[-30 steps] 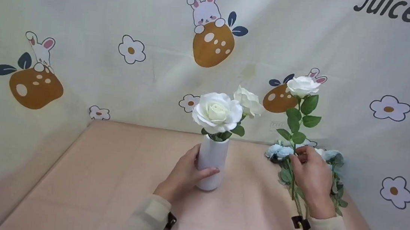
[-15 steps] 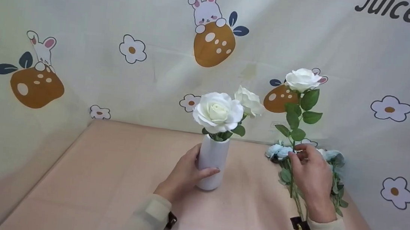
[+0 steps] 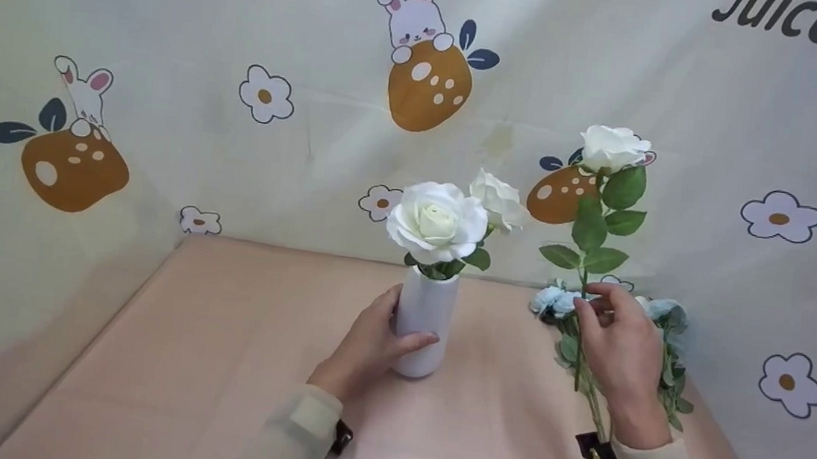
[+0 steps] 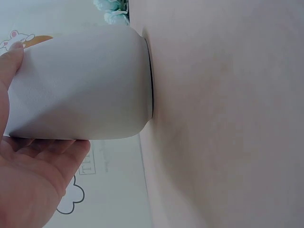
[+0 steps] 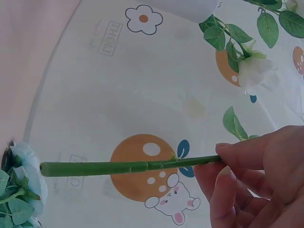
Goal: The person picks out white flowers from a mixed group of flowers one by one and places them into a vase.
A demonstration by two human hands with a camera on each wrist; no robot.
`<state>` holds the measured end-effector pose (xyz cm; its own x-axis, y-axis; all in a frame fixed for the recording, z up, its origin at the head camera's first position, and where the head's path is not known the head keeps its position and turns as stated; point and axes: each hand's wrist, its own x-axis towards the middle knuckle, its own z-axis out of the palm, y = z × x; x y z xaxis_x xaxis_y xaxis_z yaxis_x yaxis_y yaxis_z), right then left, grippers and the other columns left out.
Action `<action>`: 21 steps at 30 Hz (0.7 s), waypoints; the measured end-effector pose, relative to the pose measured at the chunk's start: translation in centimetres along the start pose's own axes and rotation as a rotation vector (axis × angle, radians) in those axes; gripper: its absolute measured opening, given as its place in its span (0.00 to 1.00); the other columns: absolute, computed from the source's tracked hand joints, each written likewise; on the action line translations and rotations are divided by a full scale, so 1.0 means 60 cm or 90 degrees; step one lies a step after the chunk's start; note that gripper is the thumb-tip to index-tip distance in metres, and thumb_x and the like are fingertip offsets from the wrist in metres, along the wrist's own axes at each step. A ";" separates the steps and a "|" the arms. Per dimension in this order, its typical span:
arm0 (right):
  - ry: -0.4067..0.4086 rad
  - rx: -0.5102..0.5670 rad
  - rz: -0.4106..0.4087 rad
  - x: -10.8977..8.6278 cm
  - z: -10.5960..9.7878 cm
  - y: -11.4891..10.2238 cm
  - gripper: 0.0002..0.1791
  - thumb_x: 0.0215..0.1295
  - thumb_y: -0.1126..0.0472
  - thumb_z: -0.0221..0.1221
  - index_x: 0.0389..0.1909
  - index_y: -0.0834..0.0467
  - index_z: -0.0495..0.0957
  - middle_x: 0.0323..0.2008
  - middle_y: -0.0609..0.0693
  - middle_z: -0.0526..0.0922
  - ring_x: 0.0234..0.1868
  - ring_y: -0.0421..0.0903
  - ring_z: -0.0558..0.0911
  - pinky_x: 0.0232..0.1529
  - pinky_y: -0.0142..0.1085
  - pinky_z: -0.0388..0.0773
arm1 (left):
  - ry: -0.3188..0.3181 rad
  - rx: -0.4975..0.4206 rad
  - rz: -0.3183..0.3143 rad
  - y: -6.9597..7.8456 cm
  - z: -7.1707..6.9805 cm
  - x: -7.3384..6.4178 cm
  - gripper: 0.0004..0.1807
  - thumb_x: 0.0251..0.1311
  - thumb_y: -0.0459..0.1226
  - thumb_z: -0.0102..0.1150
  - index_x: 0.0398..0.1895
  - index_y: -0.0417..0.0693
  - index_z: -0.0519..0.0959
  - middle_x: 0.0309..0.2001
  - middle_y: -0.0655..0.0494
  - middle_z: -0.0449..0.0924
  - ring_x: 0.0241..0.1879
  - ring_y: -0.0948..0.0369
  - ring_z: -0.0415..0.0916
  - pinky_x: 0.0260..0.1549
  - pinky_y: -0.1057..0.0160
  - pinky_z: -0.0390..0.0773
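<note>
My left hand (image 3: 375,342) grips a white vase (image 3: 424,321) that stands upright on the table, thumb across its front and the other fingers around the far side. Two white roses rise from the vase; the larger rose (image 3: 437,223) faces forward, and a second rose (image 3: 497,199) leans right behind it. My right hand (image 3: 622,347) pinches the green stem of a single white rose (image 3: 613,150), held upright right of the vase. In the right wrist view the bare lower stem (image 5: 104,168) sticks out past thumb and fingertips, its cut end free.
Light blue flowers (image 3: 555,301) with leafy stems lie on the table (image 3: 219,331) behind and beneath my right hand. A black clip (image 3: 596,449) sits by the right sleeve. A printed cloth (image 3: 322,41) hangs behind the table.
The single white rose has risen and turned slightly in my right hand, its bloom ending a little higher and further right. My left hand and the vase have stayed in place.
</note>
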<state>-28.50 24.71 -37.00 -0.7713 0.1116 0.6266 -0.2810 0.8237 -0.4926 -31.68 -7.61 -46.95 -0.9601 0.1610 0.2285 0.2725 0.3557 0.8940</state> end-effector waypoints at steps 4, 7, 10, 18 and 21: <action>0.004 0.000 -0.002 0.000 0.000 -0.008 0.14 0.77 0.59 0.68 0.58 0.60 0.87 0.41 0.60 0.91 0.36 0.54 0.88 0.32 0.38 0.78 | 0.000 0.004 -0.001 0.001 -0.001 0.000 0.52 0.63 0.51 0.81 0.85 0.52 0.63 0.78 0.52 0.74 0.77 0.48 0.74 0.79 0.37 0.71; 0.006 0.004 -0.003 0.000 -0.001 -0.016 0.15 0.77 0.59 0.68 0.59 0.61 0.86 0.42 0.60 0.92 0.37 0.53 0.88 0.33 0.34 0.78 | 0.003 0.006 -0.002 0.001 -0.001 0.001 0.52 0.63 0.50 0.81 0.85 0.53 0.63 0.78 0.52 0.74 0.77 0.48 0.74 0.79 0.37 0.71; 0.015 0.013 -0.008 -0.001 -0.002 -0.025 0.16 0.77 0.60 0.68 0.60 0.61 0.86 0.43 0.59 0.92 0.37 0.53 0.88 0.33 0.31 0.77 | 0.003 0.004 -0.002 0.002 -0.001 0.001 0.51 0.63 0.50 0.81 0.85 0.53 0.63 0.78 0.52 0.74 0.77 0.48 0.74 0.79 0.36 0.72; 0.043 0.061 -0.031 0.003 0.002 -0.056 0.14 0.78 0.61 0.67 0.58 0.62 0.87 0.44 0.59 0.94 0.39 0.56 0.92 0.38 0.29 0.79 | 0.003 0.001 0.004 0.002 0.000 0.000 0.50 0.63 0.49 0.81 0.84 0.50 0.64 0.77 0.51 0.76 0.75 0.49 0.76 0.78 0.38 0.73; 0.055 0.094 -0.036 0.004 0.005 -0.069 0.14 0.78 0.62 0.67 0.59 0.61 0.87 0.44 0.58 0.94 0.40 0.56 0.92 0.37 0.20 0.76 | 0.002 0.000 0.009 0.002 0.001 -0.001 0.50 0.64 0.48 0.81 0.84 0.49 0.64 0.76 0.50 0.76 0.75 0.49 0.76 0.78 0.39 0.74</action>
<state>-27.72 21.17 -35.00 -0.7016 0.1198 0.7024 -0.4089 0.7396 -0.5346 -31.57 -7.52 -46.86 -0.9561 0.1640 0.2427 0.2867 0.3536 0.8904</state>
